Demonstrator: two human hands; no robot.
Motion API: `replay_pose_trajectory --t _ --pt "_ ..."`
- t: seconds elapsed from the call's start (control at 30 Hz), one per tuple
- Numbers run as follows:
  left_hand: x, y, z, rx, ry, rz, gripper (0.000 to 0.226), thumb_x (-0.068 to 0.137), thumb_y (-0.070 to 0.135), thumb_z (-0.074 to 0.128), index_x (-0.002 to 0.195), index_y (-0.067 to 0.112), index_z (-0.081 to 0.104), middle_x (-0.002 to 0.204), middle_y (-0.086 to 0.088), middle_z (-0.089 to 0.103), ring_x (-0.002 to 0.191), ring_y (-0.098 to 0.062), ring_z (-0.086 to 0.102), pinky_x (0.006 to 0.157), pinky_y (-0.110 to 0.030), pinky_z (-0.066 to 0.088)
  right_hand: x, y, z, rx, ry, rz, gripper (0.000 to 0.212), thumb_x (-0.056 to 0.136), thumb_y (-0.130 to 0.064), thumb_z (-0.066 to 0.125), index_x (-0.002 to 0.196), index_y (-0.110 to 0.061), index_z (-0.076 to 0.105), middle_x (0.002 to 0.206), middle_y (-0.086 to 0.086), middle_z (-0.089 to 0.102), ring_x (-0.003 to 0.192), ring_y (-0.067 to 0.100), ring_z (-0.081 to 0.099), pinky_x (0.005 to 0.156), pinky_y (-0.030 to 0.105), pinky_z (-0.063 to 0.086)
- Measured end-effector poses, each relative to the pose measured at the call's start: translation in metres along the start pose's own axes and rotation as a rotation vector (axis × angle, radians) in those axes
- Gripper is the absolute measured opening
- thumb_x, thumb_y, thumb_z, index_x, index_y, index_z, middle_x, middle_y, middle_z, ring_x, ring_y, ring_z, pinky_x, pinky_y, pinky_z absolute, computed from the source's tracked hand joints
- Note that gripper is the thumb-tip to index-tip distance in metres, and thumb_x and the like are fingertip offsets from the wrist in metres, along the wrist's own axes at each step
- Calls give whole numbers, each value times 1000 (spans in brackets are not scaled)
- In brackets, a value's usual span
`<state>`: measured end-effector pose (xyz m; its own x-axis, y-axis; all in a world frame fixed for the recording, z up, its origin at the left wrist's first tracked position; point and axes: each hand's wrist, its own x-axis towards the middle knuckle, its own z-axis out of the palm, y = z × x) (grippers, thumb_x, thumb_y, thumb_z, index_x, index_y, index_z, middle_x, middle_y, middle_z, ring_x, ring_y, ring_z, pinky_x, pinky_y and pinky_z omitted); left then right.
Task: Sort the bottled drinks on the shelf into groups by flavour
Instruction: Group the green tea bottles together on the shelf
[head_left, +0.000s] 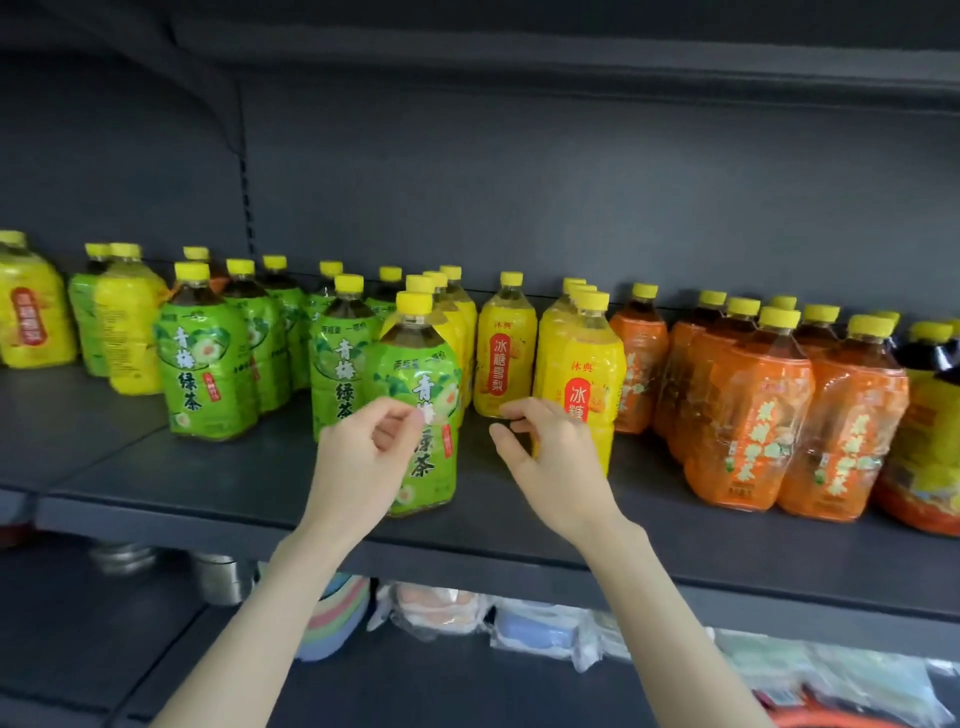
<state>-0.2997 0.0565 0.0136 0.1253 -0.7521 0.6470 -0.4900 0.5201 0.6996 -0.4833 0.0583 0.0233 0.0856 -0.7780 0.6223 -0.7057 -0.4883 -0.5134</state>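
Observation:
A dark grey shelf (234, 483) carries yellow-capped drink bottles. Green-label tea bottles (208, 364) crowd the left and middle, and one green bottle (423, 374) stands alone near the front edge, slightly tilted. Yellow-label bottles (506, 353) stand in the middle, with more yellow ones (36, 322) mixed among the greens at far left. Orange-label bottles (748, 415) fill the right. My left hand (363, 457) hovers loosely curled in front of the front green bottle, holding nothing. My right hand (550, 467) is spread in front of a yellow bottle (582, 364), thumb and fingers apart.
A bottle with dark liquid and a yellow-red label (930, 415) stands at the far right. Below, a lower shelf holds metal containers (218, 577), stacked coloured bowls (332, 618) and plastic-wrapped goods (441, 608). A bare strip of shelf runs along the front edge.

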Motion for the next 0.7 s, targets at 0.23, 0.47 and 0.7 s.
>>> replay_pose_trajectory --t 0.23,0.47,0.7 --pt "33 -61 -49 -73 94 -6 11 89 23 61 79 18 61 75 3 64 70 -5 57 62 -14 44 16 -38 65 106 216 60 51 86 -40 66 127 -14 50 121 -1 55 107 15 56 88 37 50" --pt "94 -129 -51 -75 -15 -121 70 80 44 67 134 11 36 130 -4 38 120 -18 41 101 -34 38 20 -49 111 446 295 379 91 69 -62 68 141 -21 32 123 -13 57 111 3 56 92 29 50" --pt "127 -147 -31 -260 -198 -266 97 74 54 69 146 12 18 143 -7 39 130 -22 40 108 -40 35 19 -51 128 663 320 445 71 73 -58 72 130 -23 50 120 -9 66 106 3 64 86 25 54"
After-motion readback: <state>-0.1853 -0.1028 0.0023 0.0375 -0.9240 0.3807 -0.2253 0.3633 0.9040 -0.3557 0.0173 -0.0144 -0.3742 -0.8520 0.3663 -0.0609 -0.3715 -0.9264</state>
